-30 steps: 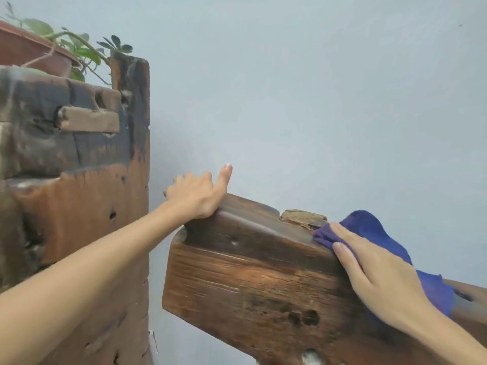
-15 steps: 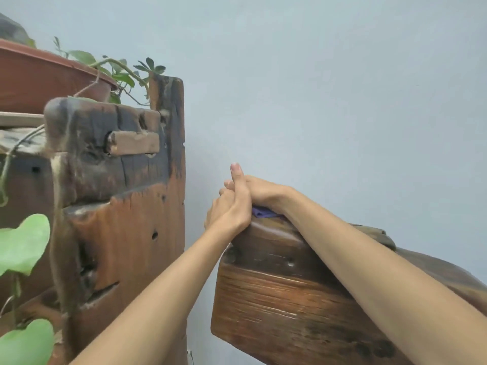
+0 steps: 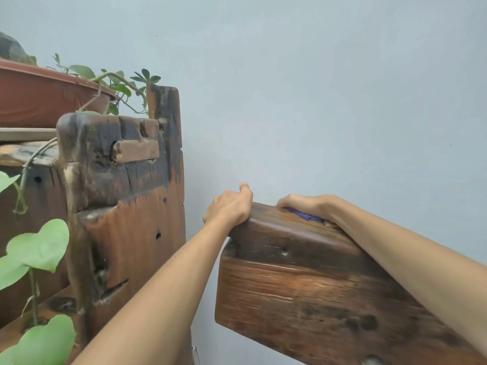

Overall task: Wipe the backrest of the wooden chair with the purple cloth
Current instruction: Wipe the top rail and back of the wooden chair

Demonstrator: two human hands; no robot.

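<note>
Backrest [image 3: 303, 291]: dark, weathered wood, tilted so that its top edge ran down to the right; the top left corner was held by the left hand [image 3: 229, 208], fingers curled over the end and thumb laid along the top edge.

Cloth [image 3: 303, 214]: purple; only a small strip was seen, pressed onto the top edge of the backrest, near its left corner, beneath the right hand [image 3: 305, 204]. Most of the cloth was hidden by that hand.

Right hand: laid palm-down over the cloth, fingers bent over the far side of the top edge; whether the cloth was gripped or merely pressed could not be told. The two hands were kept apart, near each other along the top edge.

Cabinet [image 3: 126, 219]: rough, part-charred timber, placed left of the backrest, against a pale wall [image 3: 316, 88].

Planter [image 3: 39, 101]: reddish-brown, set on the cabinet's top, with green stems trailed over its rim.

Leaves [image 3: 37, 248]: large, heart-shaped, recorded at the lower left edge.
</note>
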